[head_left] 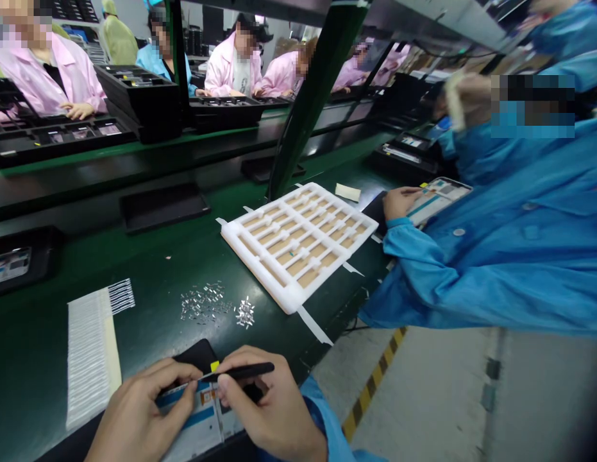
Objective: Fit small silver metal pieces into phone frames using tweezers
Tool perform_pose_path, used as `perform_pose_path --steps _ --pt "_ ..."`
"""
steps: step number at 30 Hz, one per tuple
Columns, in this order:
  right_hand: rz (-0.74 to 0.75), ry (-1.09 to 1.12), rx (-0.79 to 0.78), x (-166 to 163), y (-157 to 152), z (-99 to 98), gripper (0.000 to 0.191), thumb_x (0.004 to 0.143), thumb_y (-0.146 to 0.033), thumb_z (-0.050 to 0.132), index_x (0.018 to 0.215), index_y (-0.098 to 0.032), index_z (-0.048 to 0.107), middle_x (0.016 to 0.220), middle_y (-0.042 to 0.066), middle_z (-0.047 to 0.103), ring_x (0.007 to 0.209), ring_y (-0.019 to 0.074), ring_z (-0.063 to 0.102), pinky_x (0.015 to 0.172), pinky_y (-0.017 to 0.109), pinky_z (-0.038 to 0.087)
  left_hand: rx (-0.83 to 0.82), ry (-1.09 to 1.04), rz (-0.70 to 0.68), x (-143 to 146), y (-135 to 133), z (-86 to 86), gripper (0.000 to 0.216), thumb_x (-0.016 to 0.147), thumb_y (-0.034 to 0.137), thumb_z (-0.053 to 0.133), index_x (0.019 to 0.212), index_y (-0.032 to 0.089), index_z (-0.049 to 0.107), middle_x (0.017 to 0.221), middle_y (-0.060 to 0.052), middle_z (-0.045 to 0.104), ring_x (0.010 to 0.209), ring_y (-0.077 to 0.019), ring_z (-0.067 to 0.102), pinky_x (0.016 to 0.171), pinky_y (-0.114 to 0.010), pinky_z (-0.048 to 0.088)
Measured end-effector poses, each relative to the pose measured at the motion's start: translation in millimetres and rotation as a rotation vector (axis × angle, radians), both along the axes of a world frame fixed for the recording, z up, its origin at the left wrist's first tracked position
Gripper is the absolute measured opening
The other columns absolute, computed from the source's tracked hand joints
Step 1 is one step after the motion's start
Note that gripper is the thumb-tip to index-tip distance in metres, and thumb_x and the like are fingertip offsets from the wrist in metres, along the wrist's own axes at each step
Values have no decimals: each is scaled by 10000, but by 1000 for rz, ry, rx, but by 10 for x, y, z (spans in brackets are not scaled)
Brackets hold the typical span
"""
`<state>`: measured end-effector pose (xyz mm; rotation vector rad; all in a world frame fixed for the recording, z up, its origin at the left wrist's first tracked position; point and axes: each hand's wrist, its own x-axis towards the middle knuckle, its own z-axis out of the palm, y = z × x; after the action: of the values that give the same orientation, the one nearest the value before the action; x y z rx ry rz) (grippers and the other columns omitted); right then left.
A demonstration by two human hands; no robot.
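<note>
From my remote station I saw a green workbench carrying a white foam tray with tan slotted compartments, white tape strips at its edges. Just beside it lay 2 small heaps of silvery parts, and further left a white comb-like pad. A co-worker in a blue smock was at the right, one hand on a printed card. Across the bench, people in pink and blue smocks faced me behind black trays.

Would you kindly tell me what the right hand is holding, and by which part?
The right hand holds slim black tweezers by their middle, the rear end projecting past the fingers.
</note>
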<state>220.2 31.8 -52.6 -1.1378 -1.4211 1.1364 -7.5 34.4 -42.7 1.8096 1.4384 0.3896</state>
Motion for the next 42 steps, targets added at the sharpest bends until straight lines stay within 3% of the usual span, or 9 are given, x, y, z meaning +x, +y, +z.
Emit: perform_pose_path --steps 6,10,17,21,26,29,32,37,42 --pt "-13 -25 61 24 -1 36 315 870 -464 890 1046 -204 856 934 119 827 878 282 813 723 314 678 80 35 5 24 9 41 251 1027 490 624 1084 345 821 1015 21 833 926 -168 812 770 -174 615" --pt "16 -8 101 35 -12 85 114 930 -251 798 1022 -207 847 935 110 838 841 254 815 755 316 673 141 32 3 47 11 63 256 1023 487 642 1130 348 829 999 20 842 883 -163 819 729 -157 611" --pt "81 -35 136 38 -45 87 184 965 -143 713 1095 -214 823 1007 118 837 865 242 815 805 333 681 154 44 -9 57 4 83 259 1042 500 622 1155 373 816 1036 40 839 921 -147 818 745 -141 609" --pt "140 -60 215 56 -52 54 239 980 -121 701 1170 -227 801 1055 120 833 956 249 810 866 346 678 146 92 -105 -17 21 121 308 1089 467 535 1253 351 768 1145 10 837 971 -151 826 781 -150 626" --pt "123 -55 221 42 -63 18 204 974 -127 703 1135 -201 803 1032 126 827 944 242 811 862 315 674 479 231 -178 -137 -47 91 342 1116 415 489 1398 319 657 1075 13 843 906 -150 837 775 -170 642" --pt "100 -99 193 -1 -90 16 181 974 -137 698 1101 -208 806 1022 110 820 934 237 812 875 298 669 720 364 -277 -138 -115 126 400 1155 380 373 1255 242 735 950 -17 836 802 -183 825 717 -241 655" --pt "75 -157 160 -37 -125 23 182 981 -142 688 1087 -231 807 1032 90 817 946 240 812 894 295 666 760 414 -360 -186 -68 223 468 1166 346 320 1176 230 773 925 -19 835 791 -176 814 714 -247 649" --pt "53 -96 110 0 -111 18 128 969 -183 726 1050 -227 815 990 90 820 875 245 813 772 288 669 714 677 -84 -663 383 206 499 1141 523 345 1189 253 762 1200 -73 801 1072 -236 780 954 -343 628" --pt "-10 -26 177 90 -35 1 140 959 -145 699 1029 -211 801 948 88 807 834 233 795 753 293 639 726 870 -34 -1031 726 6 497 1133 408 322 1164 171 757 1211 -147 772 1057 -290 754 866 -381 630"
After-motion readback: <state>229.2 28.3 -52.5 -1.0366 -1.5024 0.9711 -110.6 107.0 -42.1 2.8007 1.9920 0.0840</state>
